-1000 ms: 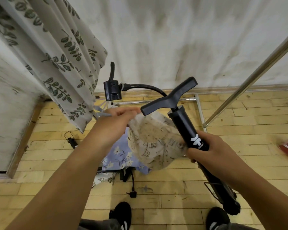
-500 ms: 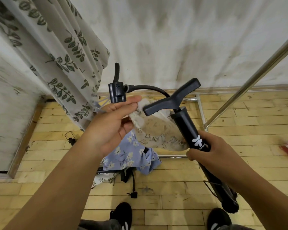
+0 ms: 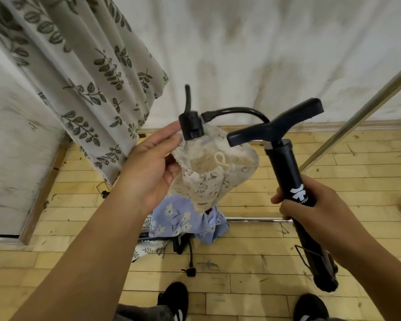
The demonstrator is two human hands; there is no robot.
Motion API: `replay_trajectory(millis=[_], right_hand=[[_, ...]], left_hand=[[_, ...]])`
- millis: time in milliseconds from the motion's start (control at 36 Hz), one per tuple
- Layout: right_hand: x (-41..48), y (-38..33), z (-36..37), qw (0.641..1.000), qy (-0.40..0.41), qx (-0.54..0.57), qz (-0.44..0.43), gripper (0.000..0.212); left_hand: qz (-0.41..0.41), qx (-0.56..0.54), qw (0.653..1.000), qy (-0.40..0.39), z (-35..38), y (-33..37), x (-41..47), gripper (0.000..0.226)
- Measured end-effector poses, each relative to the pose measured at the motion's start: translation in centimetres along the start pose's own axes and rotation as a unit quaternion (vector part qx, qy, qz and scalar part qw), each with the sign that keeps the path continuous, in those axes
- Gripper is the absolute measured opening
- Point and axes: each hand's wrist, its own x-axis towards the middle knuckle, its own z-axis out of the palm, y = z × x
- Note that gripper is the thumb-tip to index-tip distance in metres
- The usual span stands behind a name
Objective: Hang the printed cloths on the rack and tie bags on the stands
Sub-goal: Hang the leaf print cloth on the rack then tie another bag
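My left hand holds a small beige printed drawstring bag by its gathered mouth, which faces me with a loop of cord showing. The bag hangs just below the black hose head of a black hand pump. My right hand grips the pump's barrel, tilted, with its T-handle up and its foot near the floor. A leaf-printed cloth hangs at the upper left.
A blue flowered cloth lies heaped on the wooden floor over black stand parts. A metal rack pole slants up at the right, with its base bar on the floor. My shoes show at the bottom edge.
My left hand turned palm-up and lifted the bag toward the hose head, so its mouth now faces me. The pump stayed in my right hand.
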Motion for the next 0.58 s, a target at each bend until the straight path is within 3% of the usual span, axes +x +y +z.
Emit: replay_trajectory(millis=[306,583], right_hand=[[0.3,1.1,0.4,0.996,0.053,-0.07,0.011,0.031],[0.2,1.0,0.0,0.991,0.098,-0.09,-0.007,0.033]], left_hand=[[0.033,0.058,0.996,0.064,-0.3,0.2,0.2,0.016],[0.082,0.116,0.989,0.044,-0.1,-0.1,-0.3,0.029]])
